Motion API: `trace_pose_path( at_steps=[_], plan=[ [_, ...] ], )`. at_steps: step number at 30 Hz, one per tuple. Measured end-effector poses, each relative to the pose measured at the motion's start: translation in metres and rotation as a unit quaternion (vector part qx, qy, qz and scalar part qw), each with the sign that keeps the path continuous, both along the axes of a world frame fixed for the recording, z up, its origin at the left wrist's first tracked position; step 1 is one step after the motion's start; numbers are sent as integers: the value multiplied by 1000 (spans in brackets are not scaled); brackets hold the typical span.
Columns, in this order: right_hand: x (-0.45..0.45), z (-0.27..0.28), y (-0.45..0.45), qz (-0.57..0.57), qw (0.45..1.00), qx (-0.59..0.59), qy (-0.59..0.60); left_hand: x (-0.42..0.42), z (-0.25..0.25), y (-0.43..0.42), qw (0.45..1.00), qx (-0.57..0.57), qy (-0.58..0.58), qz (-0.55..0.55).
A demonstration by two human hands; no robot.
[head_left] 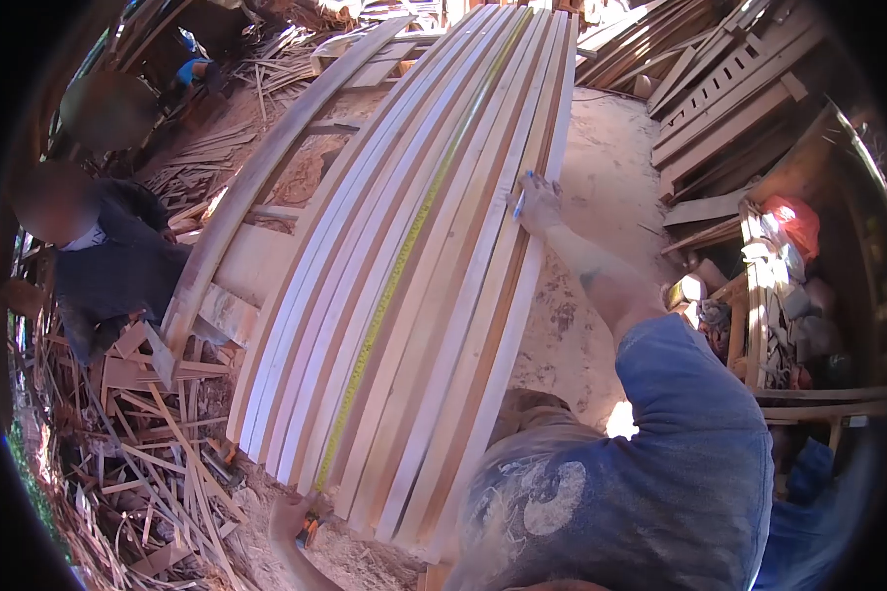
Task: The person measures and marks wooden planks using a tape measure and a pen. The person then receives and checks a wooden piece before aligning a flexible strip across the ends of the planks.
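Observation:
Long, narrow wooden strips (419, 389) lie side by side in front of me, running lengthwise away. A yellow tape measure blade (404, 258) is stretched along them, from the near ends to the far end. At the near left corner, my left hand (288, 514) is closed around the tape measure's case (308, 530), of which a bit of orange and black shows. My right hand (539, 207) rests on the strips near their right edge, fingers closed on a blue and white pen (519, 203).
A person in dark clothes (113, 261) is at the left, beside a long curved board (266, 187). Wood offcuts (168, 473) litter the left floor. Slatted wooden panels (734, 98) lean at the right, behind a wooden rack (756, 295) with a red bag (791, 225).

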State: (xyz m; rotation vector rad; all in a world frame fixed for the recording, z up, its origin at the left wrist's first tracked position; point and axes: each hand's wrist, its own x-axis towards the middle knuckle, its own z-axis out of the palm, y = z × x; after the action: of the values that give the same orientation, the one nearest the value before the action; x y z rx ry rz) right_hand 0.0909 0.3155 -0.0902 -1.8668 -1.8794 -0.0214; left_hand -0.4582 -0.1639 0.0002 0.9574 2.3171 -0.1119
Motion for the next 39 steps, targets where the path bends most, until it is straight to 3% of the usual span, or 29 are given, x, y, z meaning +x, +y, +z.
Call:
trace_pose_path(
  at_steps=[3,6,7,10,15,17,20,21,22,23,25,26,28,31,34,39],
  plan=[
    [4,-13,8,0,1000,29,8,2,11,-10,995,37,92,7],
    [5,-12,7,1,999,28,17,39,53,-13,990,109,83,10],
    [6,-12,6,1,999,33,24,40,58,-16,991,53,123,-8],
    [6,-6,3,8,997,32,63,82,91,-22,985,66,159,-19],
    [6,6,-2,41,992,45,112,134,124,-35,992,31,119,39],
    [8,-2,8,-9,976,62,209,147,134,-34,997,-22,43,65],
    [20,-12,40,-114,952,108,262,157,101,-61,988,97,114,42],
    [8,8,37,-175,910,144,347,168,106,-60,989,105,85,63],
    [3,41,20,-143,901,47,406,171,104,-65,990,103,72,66],
    [17,16,45,-85,893,36,440,173,98,-71,990,103,61,71],
    [25,4,69,-35,817,-26,575,174,88,-80,993,82,31,78],
    [34,-15,86,-24,822,-37,567,175,87,-83,992,89,38,78],
    [42,-9,81,-5,781,-191,595,180,87,-84,992,101,52,62],
    [32,5,76,-26,753,-303,583,184,90,-84,995,69,38,65],
    [16,9,69,-55,766,-261,585,187,81,-88,995,68,28,69],
    [8,13,72,4,699,-261,665,191,60,-99,993,98,31,67]
  ],
)
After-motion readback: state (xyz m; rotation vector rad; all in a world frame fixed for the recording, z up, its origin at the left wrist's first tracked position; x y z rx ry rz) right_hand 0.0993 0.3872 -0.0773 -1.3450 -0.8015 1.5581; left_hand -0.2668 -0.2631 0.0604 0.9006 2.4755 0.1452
